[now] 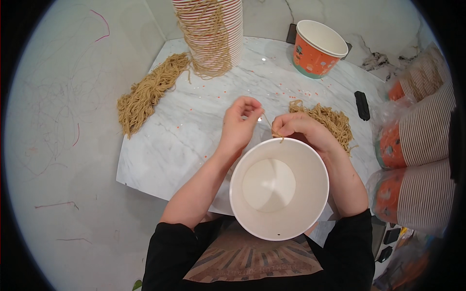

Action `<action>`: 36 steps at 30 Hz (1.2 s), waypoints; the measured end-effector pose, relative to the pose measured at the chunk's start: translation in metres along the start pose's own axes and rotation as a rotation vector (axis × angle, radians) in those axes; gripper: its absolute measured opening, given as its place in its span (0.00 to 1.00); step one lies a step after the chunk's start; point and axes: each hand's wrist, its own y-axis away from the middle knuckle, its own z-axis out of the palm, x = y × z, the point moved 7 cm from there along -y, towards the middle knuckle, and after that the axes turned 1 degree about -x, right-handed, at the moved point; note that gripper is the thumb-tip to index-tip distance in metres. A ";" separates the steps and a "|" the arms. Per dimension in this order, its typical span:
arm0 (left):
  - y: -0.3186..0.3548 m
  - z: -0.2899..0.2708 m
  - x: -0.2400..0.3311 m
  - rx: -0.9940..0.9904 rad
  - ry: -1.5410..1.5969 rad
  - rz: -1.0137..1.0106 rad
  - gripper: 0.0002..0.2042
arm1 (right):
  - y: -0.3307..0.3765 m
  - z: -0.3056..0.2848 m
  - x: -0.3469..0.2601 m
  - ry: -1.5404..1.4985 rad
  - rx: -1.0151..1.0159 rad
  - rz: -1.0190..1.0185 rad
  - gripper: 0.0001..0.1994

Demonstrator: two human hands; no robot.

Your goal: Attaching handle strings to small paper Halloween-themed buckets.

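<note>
A white paper bucket [313,189] rests tilted against my front, its mouth facing up. Near its lower rim shows a small dark hole [278,234]. At the far rim a thin tan cord [268,119] is looped or tied, with a short end hanging inside; the exact knot is too small to make out. My left hand [240,122], closed in a pinch, pulls the cord up and to the left. Thumb and fingers of my right hand [302,127] pinch the cord right at the rim. Just behind that hand lies a bundle of tan cords [335,125].
A tall stack of buckets [234,29] draped with cords stands at the back of the marbled table [160,155]. Beside it lies a larger cord bundle [150,94]. Orange buckets [313,58] stand back right, near a black object [361,105]. Plastic-wrapped bucket stacks [422,131] line the right.
</note>
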 end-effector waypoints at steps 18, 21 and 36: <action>0.018 -0.008 0.061 -0.057 0.216 0.233 0.10 | 0.004 0.008 -0.006 -0.101 0.134 -0.097 0.09; 0.029 0.014 0.061 -0.411 0.248 0.017 0.12 | 0.007 0.004 -0.015 -0.151 0.166 -0.152 0.09; 0.029 0.023 0.054 -0.532 0.337 -0.125 0.07 | 0.066 -0.035 -0.086 -0.485 0.025 -0.505 0.08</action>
